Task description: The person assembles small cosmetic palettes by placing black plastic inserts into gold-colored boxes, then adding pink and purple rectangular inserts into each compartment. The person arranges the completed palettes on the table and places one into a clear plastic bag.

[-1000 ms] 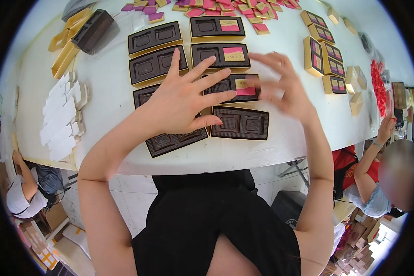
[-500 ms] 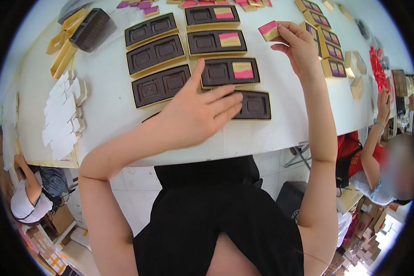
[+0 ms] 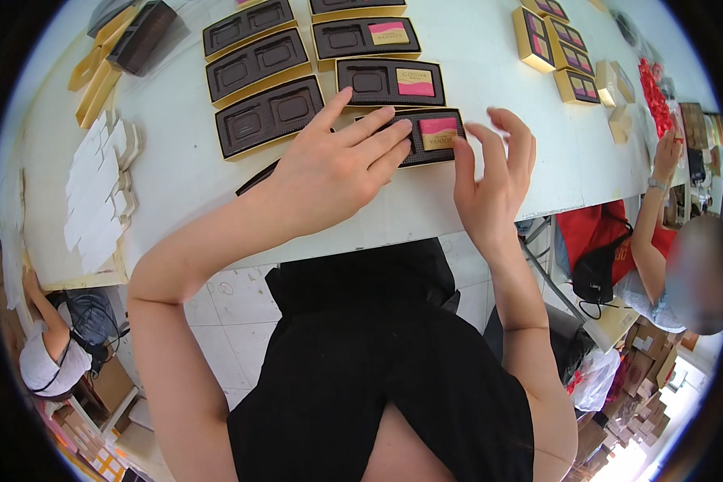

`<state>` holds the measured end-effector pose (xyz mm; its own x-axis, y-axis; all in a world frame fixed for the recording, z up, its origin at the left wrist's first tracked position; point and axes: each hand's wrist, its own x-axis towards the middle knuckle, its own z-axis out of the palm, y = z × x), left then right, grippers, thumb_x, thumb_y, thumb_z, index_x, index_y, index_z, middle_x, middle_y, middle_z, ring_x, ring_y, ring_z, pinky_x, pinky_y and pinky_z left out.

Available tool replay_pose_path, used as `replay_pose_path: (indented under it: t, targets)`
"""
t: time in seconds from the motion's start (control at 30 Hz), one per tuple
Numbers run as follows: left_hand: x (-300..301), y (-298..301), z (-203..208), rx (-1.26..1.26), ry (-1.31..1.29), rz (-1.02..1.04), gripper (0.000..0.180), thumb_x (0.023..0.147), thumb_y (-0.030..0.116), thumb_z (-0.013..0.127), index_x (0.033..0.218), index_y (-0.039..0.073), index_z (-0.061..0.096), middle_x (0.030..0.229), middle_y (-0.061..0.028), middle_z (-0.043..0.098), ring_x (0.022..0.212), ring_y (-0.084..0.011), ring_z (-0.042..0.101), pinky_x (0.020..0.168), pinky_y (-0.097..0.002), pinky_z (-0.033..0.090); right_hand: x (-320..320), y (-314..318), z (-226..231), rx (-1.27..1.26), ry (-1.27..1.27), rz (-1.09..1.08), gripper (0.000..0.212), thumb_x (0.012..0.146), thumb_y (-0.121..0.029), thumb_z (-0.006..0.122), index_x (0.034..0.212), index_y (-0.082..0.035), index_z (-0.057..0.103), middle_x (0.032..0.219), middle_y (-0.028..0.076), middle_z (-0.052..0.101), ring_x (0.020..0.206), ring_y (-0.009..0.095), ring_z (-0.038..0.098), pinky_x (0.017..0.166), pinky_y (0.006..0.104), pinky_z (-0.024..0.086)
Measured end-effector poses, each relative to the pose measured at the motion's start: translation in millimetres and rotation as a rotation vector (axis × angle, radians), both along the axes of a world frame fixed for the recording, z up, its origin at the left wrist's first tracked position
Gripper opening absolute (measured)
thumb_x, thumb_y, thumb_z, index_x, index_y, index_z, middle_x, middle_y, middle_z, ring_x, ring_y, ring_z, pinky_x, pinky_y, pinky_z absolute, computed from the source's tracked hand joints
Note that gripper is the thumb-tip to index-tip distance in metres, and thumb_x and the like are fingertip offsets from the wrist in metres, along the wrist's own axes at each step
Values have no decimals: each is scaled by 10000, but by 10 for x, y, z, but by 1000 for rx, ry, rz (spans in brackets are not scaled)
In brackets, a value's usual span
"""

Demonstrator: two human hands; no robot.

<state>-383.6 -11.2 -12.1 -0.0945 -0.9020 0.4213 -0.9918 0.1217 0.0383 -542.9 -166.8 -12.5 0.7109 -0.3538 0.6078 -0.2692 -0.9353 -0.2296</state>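
My left hand (image 3: 337, 170) lies spread over the left part of the nearest gold box (image 3: 426, 164), hiding one of its tray compartments. A pink and gold packet (image 3: 439, 134) sits in that box's right compartment. Close to the packet's right edge is my right hand (image 3: 498, 173), its fingers apart and curved; I cannot tell whether the thumb touches it. Farther back, a box (image 3: 367, 82) of the same column carries a like packet (image 3: 415, 82) on its right side. In the left column, boxes with dark brown trays (image 3: 269, 118) have bare compartments. Another box (image 3: 257, 177) is mostly covered by my left forearm.
White card pieces (image 3: 96, 189) are piled at the left. Behind them lie gold box parts (image 3: 96, 92) and dark brown trays (image 3: 142, 38). Filled boxes (image 3: 574, 60) stand at the far right, near red ribbon (image 3: 655, 100). Another person's arm (image 3: 659, 177) reaches in there.
My right hand has come down and nearer from the far right, and the packet it held now lies in the nearest box. My left hand stays over that box. The view has shifted.
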Motion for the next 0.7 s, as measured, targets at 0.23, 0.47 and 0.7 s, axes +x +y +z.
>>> replay_pose_path:
  t: [0.23, 0.47, 0.7]
  targets:
    - [22, 10, -33, -4, 10, -11, 365, 738, 233, 767, 1059, 75, 698, 1232, -60, 651, 1202, -220, 590, 1079, -581, 364, -184, -177, 48, 8, 344, 415, 517, 879, -395, 632, 1257, -43, 621, 1339, 120, 586, 1286, 289, 521, 1154, 573, 215]
    - [137, -12, 214, 71, 242, -45, 626, 748, 429, 764, 1254, 91, 616, 1342, -90, 580, 1296, -251, 518, 1109, -632, 279, 913, -1283, 235, 289, 47, 390, 185, 921, -132, 642, 1077, -58, 706, 977, 135, 720, 896, 279, 683, 808, 329, 521]
    - [-12, -329, 312, 125, 189, -194, 748, 815, 459, 675, 1402, 39, 478, 1468, -129, 462, 1392, -292, 402, 1139, -593, 228, 1812, -2152, -196, 20, 139, 204, 351, 911, -129, 625, 1261, -157, 641, 1183, 120, 677, 1070, 304, 649, 884, 351, 513]
